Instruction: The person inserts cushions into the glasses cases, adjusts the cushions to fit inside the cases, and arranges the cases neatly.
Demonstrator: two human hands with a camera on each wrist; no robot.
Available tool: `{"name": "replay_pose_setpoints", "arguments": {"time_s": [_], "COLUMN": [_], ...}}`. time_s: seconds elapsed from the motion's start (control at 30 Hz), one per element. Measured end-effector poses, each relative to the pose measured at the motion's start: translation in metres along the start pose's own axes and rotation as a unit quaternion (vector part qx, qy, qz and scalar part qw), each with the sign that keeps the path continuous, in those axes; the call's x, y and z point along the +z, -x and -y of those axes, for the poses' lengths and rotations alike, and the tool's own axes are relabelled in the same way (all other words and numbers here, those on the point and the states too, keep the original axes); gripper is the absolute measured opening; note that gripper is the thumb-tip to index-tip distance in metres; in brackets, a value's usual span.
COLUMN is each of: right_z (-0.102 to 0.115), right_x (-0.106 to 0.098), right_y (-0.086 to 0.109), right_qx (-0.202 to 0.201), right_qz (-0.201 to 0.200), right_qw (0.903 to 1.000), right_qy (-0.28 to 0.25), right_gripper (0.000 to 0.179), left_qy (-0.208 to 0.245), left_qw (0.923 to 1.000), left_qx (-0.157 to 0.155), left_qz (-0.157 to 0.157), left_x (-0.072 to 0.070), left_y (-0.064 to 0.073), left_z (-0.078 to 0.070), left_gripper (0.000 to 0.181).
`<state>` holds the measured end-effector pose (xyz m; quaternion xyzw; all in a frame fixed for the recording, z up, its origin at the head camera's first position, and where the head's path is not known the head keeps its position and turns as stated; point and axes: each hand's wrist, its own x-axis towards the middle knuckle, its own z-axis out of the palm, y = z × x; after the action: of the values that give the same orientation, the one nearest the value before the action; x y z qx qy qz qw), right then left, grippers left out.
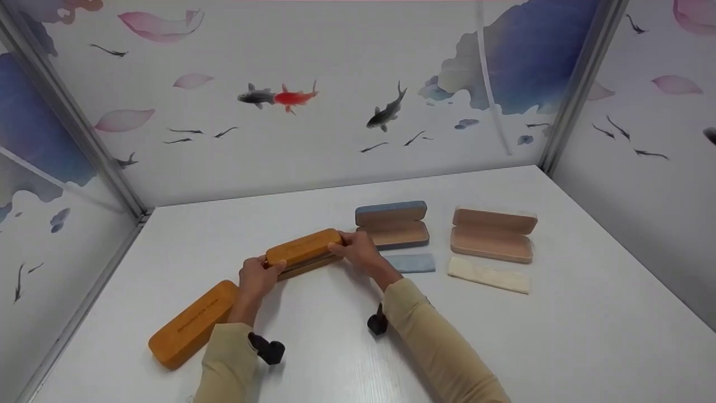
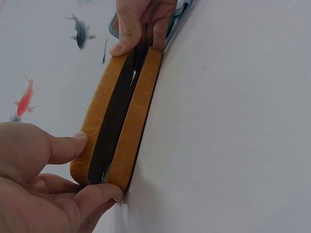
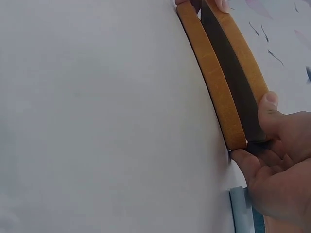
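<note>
An orange-brown glasses case (image 1: 305, 247) lies between both hands, its lid raised a little so a dark gap runs along the front. My left hand (image 1: 258, 280) grips the left end, thumb on the lid; in the left wrist view a finger reaches the lower half of the case (image 2: 138, 116). At the other end, my right hand (image 1: 361, 252) pinches the lid and base, its thumb on the lid edge in the right wrist view. What the case holds is hidden. A second orange-brown case (image 1: 196, 324), closed, with lettering on its lid, lies beside my left wrist.
Behind my right hand stands an opened blue glasses case (image 1: 391, 214), with a folded blue cloth (image 1: 415, 263) before it. Farther right are an opened beige case (image 1: 492, 246) and a folded cream cloth (image 1: 488, 275). Printed panels (image 1: 335, 151) border the white table (image 1: 559, 336).
</note>
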<state>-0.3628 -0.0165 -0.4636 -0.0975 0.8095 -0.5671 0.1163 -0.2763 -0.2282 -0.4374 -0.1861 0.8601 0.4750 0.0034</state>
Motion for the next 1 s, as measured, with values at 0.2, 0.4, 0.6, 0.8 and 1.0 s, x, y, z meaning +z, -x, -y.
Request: {"name": "replay_pose_setpoints", "arguments": {"time_s": [0.2, 0.4, 0.6, 0.8, 1.0], "right_z": [-0.0002, 0.0003, 0.0010, 0.0019, -0.0005], "right_x": [-0.0006, -0.0005, 0.0005, 0.0019, 0.0022], "right_y": [0.0000, 0.0016, 0.0045, 0.0046, 0.0051], "right_qx": [0.000, -0.014, -0.012, -0.012, -0.016], "right_qz": [-0.007, -0.009, 0.004, -0.001, -0.005], "right_qw": [0.9999, 0.9997, 0.9999, 0.9999, 0.9998], "right_qy": [0.008, 0.020, 0.001, -0.004, -0.009], "right_gripper": [0.040, 0.039, 0.054, 0.058, 0.055], "left_qy": [-0.002, -0.003, -0.024, -0.025, -0.037], "left_qw": [1.0000, 1.0000, 0.9994, 0.9995, 0.9988], "left_qx": [-0.003, -0.005, 0.024, 0.021, 0.033], "left_qz": [0.005, 0.005, -0.002, 0.002, 0.000], "left_x": [-0.0003, -0.0003, -0.0006, -0.0017, -0.0012], "left_y": [-0.0016, 0.0002, -0.0001, -0.0019, -0.0024], "left_z": [-0.0012, -0.0017, 0.0018, 0.0026, 0.0057], "left_gripper": [0.043, 0.044, 0.041, 0.037, 0.038]}}
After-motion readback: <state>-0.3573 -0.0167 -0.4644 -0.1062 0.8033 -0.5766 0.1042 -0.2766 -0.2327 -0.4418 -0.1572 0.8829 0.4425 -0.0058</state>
